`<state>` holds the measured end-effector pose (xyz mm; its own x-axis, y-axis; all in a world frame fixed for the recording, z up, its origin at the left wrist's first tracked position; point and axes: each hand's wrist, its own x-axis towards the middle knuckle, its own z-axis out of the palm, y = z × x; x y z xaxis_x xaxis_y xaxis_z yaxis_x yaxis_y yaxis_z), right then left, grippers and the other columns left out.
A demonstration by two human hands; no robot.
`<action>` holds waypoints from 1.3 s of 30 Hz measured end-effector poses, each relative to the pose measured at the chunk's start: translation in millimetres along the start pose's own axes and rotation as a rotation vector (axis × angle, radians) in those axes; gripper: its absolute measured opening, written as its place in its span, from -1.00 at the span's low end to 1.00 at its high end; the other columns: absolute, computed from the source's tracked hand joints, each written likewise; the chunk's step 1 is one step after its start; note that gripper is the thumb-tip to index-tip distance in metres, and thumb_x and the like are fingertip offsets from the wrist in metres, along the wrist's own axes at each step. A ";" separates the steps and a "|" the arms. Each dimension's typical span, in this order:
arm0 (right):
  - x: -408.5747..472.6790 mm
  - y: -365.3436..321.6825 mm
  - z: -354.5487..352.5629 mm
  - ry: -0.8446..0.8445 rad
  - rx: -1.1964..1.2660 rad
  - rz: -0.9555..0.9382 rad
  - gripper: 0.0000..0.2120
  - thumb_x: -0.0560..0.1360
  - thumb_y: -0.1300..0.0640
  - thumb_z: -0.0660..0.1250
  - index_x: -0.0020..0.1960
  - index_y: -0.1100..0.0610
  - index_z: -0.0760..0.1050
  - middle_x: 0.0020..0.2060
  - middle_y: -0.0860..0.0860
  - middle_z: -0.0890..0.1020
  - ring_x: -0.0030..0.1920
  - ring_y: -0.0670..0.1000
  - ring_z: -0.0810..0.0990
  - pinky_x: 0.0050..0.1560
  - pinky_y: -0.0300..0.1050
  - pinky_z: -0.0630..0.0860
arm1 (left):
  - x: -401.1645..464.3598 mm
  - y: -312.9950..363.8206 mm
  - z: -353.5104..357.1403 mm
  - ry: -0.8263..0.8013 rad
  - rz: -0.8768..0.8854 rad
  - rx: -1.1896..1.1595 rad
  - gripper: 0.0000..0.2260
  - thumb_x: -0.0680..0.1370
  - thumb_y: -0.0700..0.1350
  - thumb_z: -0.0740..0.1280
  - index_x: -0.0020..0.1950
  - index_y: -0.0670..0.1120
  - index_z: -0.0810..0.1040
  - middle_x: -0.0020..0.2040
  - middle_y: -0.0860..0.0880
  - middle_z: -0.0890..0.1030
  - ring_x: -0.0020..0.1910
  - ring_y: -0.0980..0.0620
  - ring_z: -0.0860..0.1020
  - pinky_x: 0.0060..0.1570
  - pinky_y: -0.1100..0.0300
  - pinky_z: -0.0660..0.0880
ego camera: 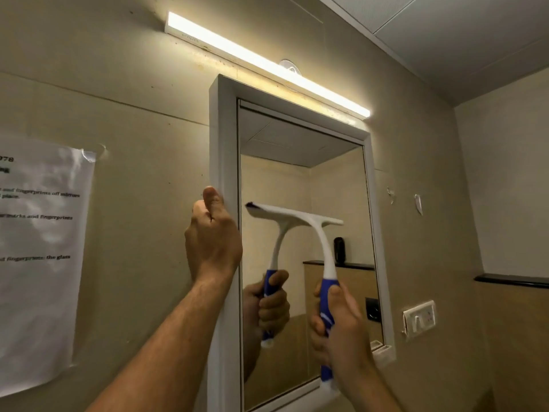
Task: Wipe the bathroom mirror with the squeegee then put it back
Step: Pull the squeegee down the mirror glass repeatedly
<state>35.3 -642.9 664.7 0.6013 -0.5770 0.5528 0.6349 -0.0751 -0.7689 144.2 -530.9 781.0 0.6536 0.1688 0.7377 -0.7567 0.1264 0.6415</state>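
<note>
The right hand [341,328] is wrapped around the blue grip section of the white plastic squeegee [320,248], fingers curled round the handle and thumb laid up its front. The white neck curves up from that grip to the blade bar, which lies roughly level across the middle of the rectangular white-framed bathroom mirror [335,185], reaching from near the left edge of the glass toward the right edge; the bar looks to be against the glass, since it meets its own reflection there. The left hand [212,236] grips the outer left edge of the mirror frame about halfway up, fingers curled round the frame's side and thumb pointing up along it, seemingly steadying the frame.

By my judgement the wiping is under way and about halfway down the glass. The lower half remains to be wiped, and the squeegee has yet to be put back; where it belongs is not in view.

No streaks or water can be made out on the glass. The lower left corner of the frame is cut off at the bottom of the view. The printed paper sheet [38,257] taped to the wall left of the mirror is cropped and mostly illegible, and the rubber blade edge is blurred.
</note>
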 end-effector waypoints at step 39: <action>-57.5 43.5 -23.3 -0.007 -0.137 0.061 -0.70 0.58 -0.04 0.07 0.06 0.17 0.41 -0.49 0.04 0.38 -0.56 -0.07 0.28 -0.58 -0.22 0.24 | 0.1 -0.2 1.7 0.002 -0.039 -0.037 -0.48 0.66 0.17 -0.14 0.25 -0.12 0.46 -0.29 0.24 0.30 -0.33 0.35 0.28 -0.38 0.39 0.16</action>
<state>17.1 -631.9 592.0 0.6404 -0.5783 0.5054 0.5250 -0.1508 -0.8376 144.4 -532.5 781.3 0.6828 0.1652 0.7117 -0.7305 0.1692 0.6616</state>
